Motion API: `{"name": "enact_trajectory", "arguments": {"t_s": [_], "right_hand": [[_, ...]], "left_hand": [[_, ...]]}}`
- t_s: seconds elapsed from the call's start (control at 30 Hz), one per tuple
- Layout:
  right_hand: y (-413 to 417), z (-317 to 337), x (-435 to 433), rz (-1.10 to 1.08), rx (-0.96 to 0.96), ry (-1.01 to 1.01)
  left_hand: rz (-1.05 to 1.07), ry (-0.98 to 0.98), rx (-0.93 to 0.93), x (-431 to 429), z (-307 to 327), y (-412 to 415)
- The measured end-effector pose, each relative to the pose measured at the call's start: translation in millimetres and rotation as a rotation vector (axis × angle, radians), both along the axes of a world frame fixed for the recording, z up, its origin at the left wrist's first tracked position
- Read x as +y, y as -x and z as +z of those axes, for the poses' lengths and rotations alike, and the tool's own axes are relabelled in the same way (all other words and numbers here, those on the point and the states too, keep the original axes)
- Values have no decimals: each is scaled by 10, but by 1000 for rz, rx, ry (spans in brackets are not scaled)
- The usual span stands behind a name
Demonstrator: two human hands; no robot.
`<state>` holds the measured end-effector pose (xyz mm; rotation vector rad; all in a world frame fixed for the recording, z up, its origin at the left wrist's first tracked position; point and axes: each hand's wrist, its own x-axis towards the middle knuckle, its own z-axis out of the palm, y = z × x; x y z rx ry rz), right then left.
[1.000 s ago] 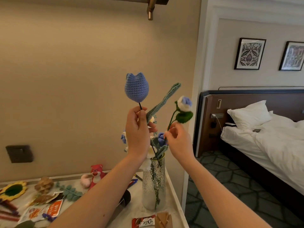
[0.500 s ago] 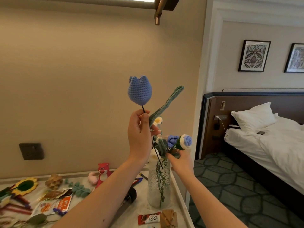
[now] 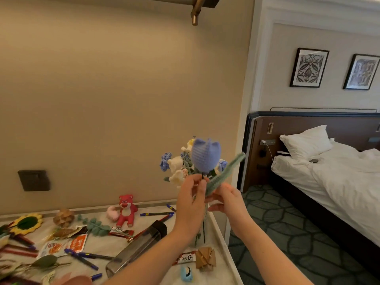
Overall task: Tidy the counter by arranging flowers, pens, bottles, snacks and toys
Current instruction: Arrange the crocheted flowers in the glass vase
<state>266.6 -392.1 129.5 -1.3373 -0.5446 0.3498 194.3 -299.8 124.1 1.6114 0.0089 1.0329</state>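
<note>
Both hands work above the vase (image 3: 202,233): left hand (image 3: 190,199) pinches the blue tulip (image 3: 205,156) stem, right hand (image 3: 230,199) lightly holds its leaf (image 3: 224,174), so guiding the stem straight down among the bouquet (image 3: 176,167) seems wisest.

Both bare forearms reach up from the bottom edge and converge. The left hand (image 3: 190,200) is raised, back toward the camera, thumb and fingers pinched on a thin stem. The right hand (image 3: 230,199) sits just beside it, fingers curled around a green leaf.
</note>
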Motion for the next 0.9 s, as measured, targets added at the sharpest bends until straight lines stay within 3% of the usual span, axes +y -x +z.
{"name": "enact_trajectory", "arguments": {"t_s": [0.13,0.57,0.77,0.9], "right_hand": [[111,-95,-124,13,-127,14],[84,-365,-174,-92,-80,-25],[-13,-384,-175,-131,-179,-66],[-20,-415,-182,-125,-164,-62]], "left_hand": [[-8,54,92,-65,-248,13],[-18,-68,340,49,-616,-65],[104,155,686,215,-735,-353],[249,150,826,193,-689,-625]]}}
